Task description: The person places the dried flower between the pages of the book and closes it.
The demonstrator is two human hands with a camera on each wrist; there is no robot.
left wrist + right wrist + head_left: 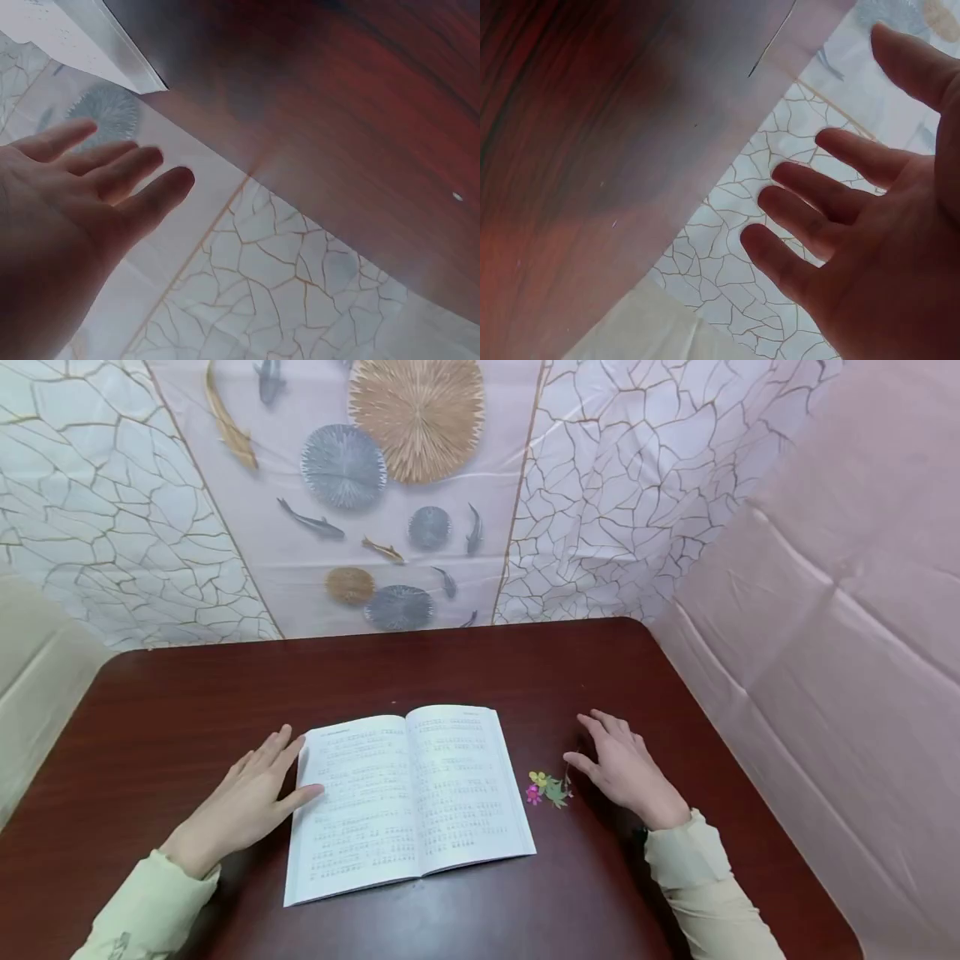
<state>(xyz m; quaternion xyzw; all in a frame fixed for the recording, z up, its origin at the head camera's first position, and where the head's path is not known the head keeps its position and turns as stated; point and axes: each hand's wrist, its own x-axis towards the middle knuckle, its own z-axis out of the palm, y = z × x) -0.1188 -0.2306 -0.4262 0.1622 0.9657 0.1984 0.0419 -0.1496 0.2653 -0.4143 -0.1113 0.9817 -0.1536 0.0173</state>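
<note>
Slow and light is the way here

From where I stand, a printed book (412,802) lies spread on the dark red wooden table (480,668). The left hand (240,806) is at its left edge, fingers straight and thumb reaching over the page; whether that thumb presses the paper or hangs above it, I cannot tell. It grips nothing.

The right hand (626,768) is also empty, fingers loosely extended, palm turned down. Its thumb points towards a small flower sprig (555,792) with yellow and magenta blooms and green leaves, lying just beside the book's right edge. From the right wrist, a thin stem shows on the wood, apart from the fingers.

To my mind, the left hand would do best laid flat near the margin, so the pages neither lift nor slide. The sprig looks flimsy enough to call for a fingertip pinch low on the stem, not on the petals. Lying so flat, it could be fiddly to get under; scraping might crumple a leaf. Any quick sweep of a hand or cuff could push it about, so lifting should beat dragging.
</note>
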